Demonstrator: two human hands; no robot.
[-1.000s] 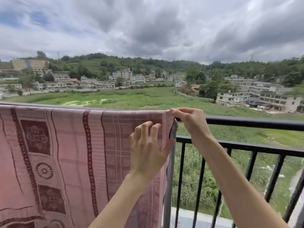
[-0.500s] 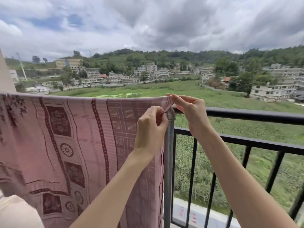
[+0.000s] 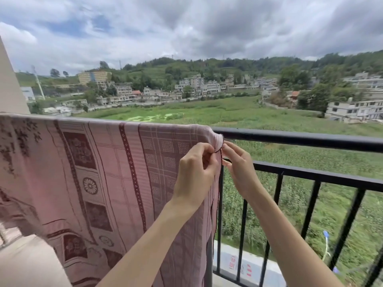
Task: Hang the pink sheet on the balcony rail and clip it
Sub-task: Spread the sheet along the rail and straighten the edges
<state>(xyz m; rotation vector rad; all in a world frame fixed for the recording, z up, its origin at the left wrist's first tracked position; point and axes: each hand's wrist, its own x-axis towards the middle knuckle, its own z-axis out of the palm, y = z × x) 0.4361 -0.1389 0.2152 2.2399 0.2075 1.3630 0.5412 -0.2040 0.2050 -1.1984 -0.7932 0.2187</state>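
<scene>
The pink patterned sheet [image 3: 107,175] hangs draped over the black balcony rail [image 3: 298,138], covering its left part. My left hand [image 3: 195,170] pinches the sheet's right edge just below the rail, fingers curled. My right hand [image 3: 238,164] is close beside it on the right and pinches the same dark-trimmed edge with thumb and forefinger. No clip is visible in either hand.
Black vertical bars [image 3: 277,195] and a lower crossbar [image 3: 317,175] run to the right of the sheet. A beige wall [image 3: 10,83] stands at the far left. Beyond the rail lie green fields and buildings far below.
Both hands have come down from the rail top to the sheet's right edge just under it. The view has shifted left and the sheet's corner now wraps over the rail.
</scene>
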